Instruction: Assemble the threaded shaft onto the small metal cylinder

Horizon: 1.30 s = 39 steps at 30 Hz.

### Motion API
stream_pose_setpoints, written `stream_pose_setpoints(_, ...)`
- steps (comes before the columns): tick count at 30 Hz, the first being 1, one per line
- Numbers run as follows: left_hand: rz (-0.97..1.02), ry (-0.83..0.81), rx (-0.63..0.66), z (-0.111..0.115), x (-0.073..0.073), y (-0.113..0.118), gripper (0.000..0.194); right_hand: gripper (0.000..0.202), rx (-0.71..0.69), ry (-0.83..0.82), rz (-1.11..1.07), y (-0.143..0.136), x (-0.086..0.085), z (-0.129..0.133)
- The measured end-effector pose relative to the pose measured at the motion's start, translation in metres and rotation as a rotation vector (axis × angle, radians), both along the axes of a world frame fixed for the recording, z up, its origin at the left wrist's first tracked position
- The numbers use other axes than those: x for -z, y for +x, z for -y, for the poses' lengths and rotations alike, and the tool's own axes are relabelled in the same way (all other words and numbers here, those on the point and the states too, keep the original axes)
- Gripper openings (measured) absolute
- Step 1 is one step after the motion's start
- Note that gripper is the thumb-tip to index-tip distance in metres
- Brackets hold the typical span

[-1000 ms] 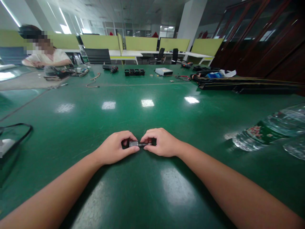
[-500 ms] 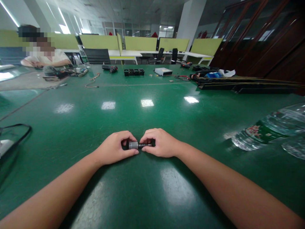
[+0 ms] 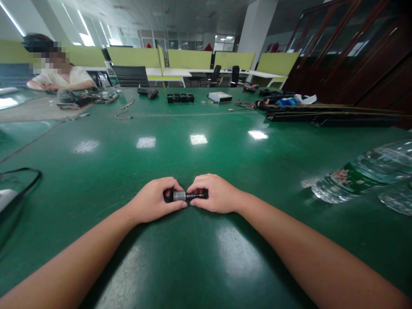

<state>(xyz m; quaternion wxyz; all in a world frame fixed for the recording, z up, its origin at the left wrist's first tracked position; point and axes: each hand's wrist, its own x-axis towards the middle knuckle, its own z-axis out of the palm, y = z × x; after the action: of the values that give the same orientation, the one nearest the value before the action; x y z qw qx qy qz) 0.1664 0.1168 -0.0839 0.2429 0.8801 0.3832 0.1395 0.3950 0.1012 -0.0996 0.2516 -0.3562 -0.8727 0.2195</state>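
Observation:
Low over the green table [image 3: 199, 163], my left hand [image 3: 153, 200] curls around a grey metal cylinder with a thin, dark ridged shaft [image 3: 179, 196]. Its thumb lies along the near side and the fingers bend over the far side. The part lies sideways, its shaft pointing right. My right hand [image 3: 220, 194] is closed about the shaft, thumb at the near side and fingers at the far side. Both hands' fingertips almost meet where cylinder and shaft join. The part's ends are dark and partly shaded by the palms, so their exact shape is unclear.
Clear plastic bottles [image 3: 357, 178] lie at the right. A black cable [image 3: 32, 171] and white block [image 3: 7, 199] are at the left edge. Across the table are a power drill [image 3: 148, 92], a black tray-like part [image 3: 180, 98], a silver box [image 3: 220, 97] and a seated person [image 3: 61, 77].
My right hand's fingertips have shifted very slightly left, toward my left hand. The part and my left hand look almost unchanged, and the view has moved a little.

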Motion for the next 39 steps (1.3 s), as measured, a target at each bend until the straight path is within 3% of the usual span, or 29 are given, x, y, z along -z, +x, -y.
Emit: stream_pose_setpoints(39, 0.003, 0.035, 0.032, 0.0003, -0.0015, 0.0008, 0.026, 0.014, -0.018, 0.019, 0.002, 0.0018, -0.0015, -0.0010)
